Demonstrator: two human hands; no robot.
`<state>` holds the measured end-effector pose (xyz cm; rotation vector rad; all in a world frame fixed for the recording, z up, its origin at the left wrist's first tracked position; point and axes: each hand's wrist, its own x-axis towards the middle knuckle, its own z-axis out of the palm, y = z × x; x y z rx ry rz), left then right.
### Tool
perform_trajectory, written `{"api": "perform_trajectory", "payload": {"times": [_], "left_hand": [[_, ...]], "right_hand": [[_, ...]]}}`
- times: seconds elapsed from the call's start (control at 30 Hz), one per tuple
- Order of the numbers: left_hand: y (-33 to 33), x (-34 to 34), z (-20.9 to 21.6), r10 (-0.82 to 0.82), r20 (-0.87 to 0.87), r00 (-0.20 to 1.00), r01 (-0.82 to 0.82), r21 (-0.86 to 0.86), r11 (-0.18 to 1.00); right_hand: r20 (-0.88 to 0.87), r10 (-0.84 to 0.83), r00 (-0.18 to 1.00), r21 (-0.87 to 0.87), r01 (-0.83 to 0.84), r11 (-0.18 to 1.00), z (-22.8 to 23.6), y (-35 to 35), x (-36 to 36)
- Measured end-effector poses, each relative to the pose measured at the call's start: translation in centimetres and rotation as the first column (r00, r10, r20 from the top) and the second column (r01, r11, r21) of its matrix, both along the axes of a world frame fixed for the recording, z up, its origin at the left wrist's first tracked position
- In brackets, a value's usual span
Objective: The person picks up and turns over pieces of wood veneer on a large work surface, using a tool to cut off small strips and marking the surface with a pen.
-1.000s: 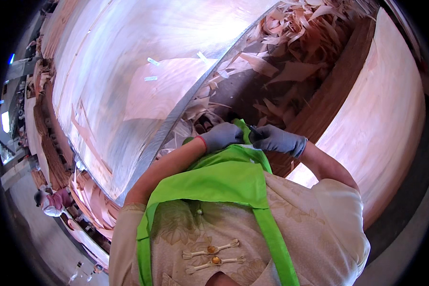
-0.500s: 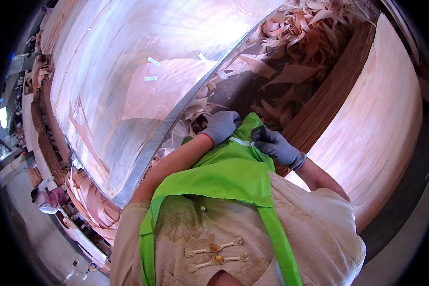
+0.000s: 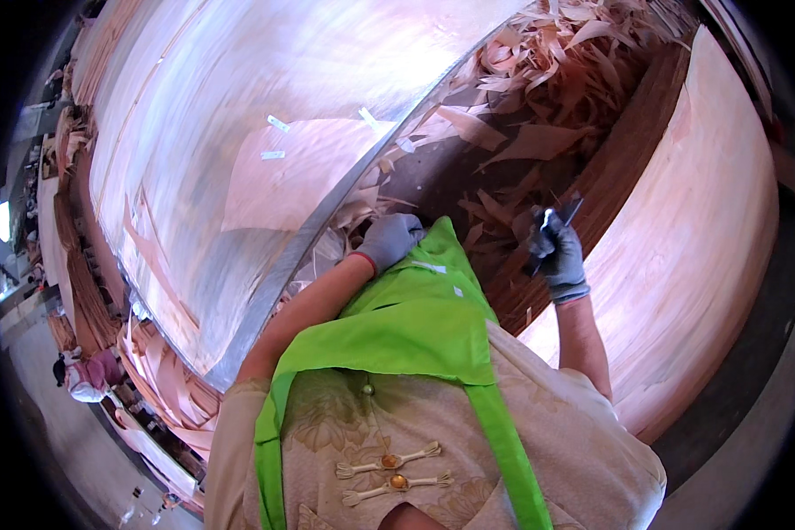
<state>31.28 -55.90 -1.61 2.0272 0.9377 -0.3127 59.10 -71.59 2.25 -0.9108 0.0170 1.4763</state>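
Note:
In a grey glove, my left hand [image 3: 390,240] is closed at the left edge of the green apron [image 3: 415,327] I wear, apparently gripping its cloth; the fingertips are hidden. A white strip [image 3: 428,267] and a smaller white bit lie on the apron. My right hand [image 3: 560,261], also gloved, is raised over the brown stack of veneer edges [image 3: 583,208]. It is closed round a dark, narrow, knife-like tool [image 3: 573,209] whose exact kind is unclear. Something white and shiny shows at its fingers.
A large pale table [image 3: 194,115] at the left bears a pinkish veneer patch [image 3: 274,168] with small white tape strips [image 3: 273,155]. Wood shavings [image 3: 556,57] pile up ahead. A broad veneer sheet [image 3: 689,221] tops the right stack. Far left, a person [image 3: 93,375] is visible.
My right hand has left the apron and moved up and right, and the dark tool now shows in it. My left hand has shifted slightly left and stays at the apron.

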Motion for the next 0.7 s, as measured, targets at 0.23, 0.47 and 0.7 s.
{"api": "perform_trajectory", "payload": {"times": [0.23, 0.47, 0.7], "left_hand": [[1.7, 0.9, 1.8, 0.151, 0.174, 0.973, -0.154, -0.001, 0.988], [2.6, -4.4, 9.9, 0.302, 0.223, 0.927, -0.304, -0.025, 0.952], [-1.6, -17.0, 9.4, 0.670, 0.140, 0.729, -0.637, -0.220, 0.739]], "right_hand": [[0.254, 0.168, 0.953, -0.055, -0.159, 0.986, 1.4, 3.8, -0.5], [0.269, 0.333, 0.904, 0.049, -0.359, 0.932, -0.4, 7.5, -4.8], [0.428, 0.596, 0.680, 0.085, -0.686, 0.722, 1.8, 14.4, -15.3]]}}
